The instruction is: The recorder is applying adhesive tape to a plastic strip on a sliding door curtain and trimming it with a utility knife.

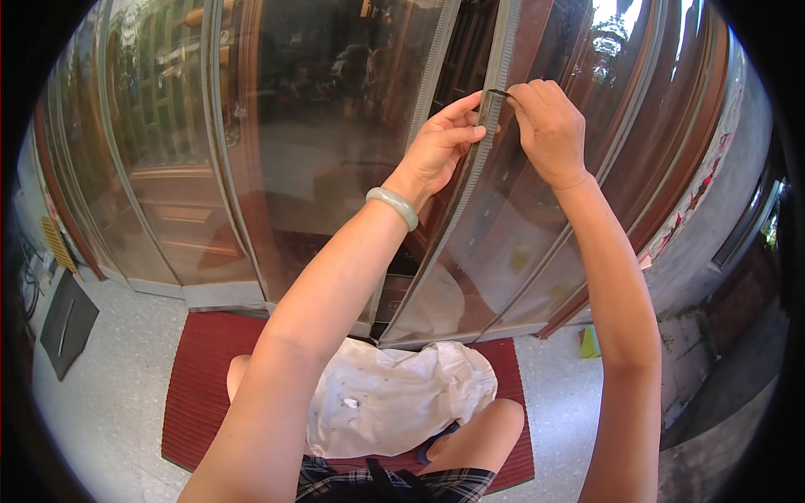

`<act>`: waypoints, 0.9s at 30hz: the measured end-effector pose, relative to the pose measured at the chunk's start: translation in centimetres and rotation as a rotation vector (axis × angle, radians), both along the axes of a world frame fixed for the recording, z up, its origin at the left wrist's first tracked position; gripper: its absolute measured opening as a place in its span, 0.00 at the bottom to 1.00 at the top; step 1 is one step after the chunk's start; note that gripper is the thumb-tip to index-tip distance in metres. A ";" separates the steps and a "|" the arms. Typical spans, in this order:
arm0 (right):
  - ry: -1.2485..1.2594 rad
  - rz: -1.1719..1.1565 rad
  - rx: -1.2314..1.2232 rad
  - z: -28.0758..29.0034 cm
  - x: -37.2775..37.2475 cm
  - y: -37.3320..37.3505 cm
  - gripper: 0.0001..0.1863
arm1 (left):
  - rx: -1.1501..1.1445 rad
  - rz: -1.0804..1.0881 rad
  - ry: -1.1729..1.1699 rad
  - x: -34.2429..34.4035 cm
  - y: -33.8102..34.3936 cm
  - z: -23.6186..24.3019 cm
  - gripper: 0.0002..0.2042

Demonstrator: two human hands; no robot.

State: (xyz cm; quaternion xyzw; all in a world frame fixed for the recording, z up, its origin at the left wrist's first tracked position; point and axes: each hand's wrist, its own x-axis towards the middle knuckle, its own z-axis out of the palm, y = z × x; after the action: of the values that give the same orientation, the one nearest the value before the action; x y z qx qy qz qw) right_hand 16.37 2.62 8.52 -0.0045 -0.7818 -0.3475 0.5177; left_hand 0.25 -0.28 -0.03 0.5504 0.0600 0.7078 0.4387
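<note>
A clear plastic door curtain (495, 243) hangs in panels edged with grey ribbed strips. Around the edge strip (464, 189) of the panel right of the middle gap, my left hand (444, 142) is closed, thumb on the near face and fingertips partly behind it. A pale bangle (392, 207) circles that wrist. Higher up, my right hand (549, 130) pinches a small, thin dark piece (499, 92) whose end touches the strip; its kind is too small to tell. A white cloth (377, 394) with dark specks lies over my lap.
Behind the curtain stand brown panelled doors (180, 197). A red ribbed mat (201, 369) lies under me on the pale speckled floor (126, 402). To the left is a dark flat board (69, 323); to the right, a small green thing (590, 342) by a grey wall (696, 218).
</note>
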 end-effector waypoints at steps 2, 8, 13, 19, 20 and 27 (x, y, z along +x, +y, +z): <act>0.014 -0.033 0.043 0.4 -0.1 0.4 0.07 | 0.020 -0.007 -0.007 0.3 -0.1 0.1 0.27; -0.088 -0.093 0.099 0.0 0.3 0.0 0.08 | -0.009 0.018 -0.027 0.3 -0.4 0.1 0.27; -0.042 -0.076 0.083 -0.4 0.0 0.0 0.08 | -0.032 0.016 -0.036 0.4 -0.8 0.3 0.27; -0.033 -0.069 0.082 0.4 -0.1 0.2 0.07 | -0.040 0.020 -0.029 0.4 -0.8 0.2 0.27; -0.008 -0.074 0.080 0.5 -0.1 0.3 0.07 | -0.029 -0.001 -0.036 0.5 -0.6 0.2 0.27; -0.097 -0.101 0.091 0.0 0.2 -0.1 0.08 | -0.031 0.017 -0.032 0.2 -0.3 0.0 0.27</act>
State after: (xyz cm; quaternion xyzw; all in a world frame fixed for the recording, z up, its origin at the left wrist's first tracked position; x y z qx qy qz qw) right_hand 16.55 2.56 8.50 -0.0036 -0.7882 -0.4082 0.4605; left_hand 0.44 -0.63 -0.03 0.5316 0.0684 0.7193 0.4419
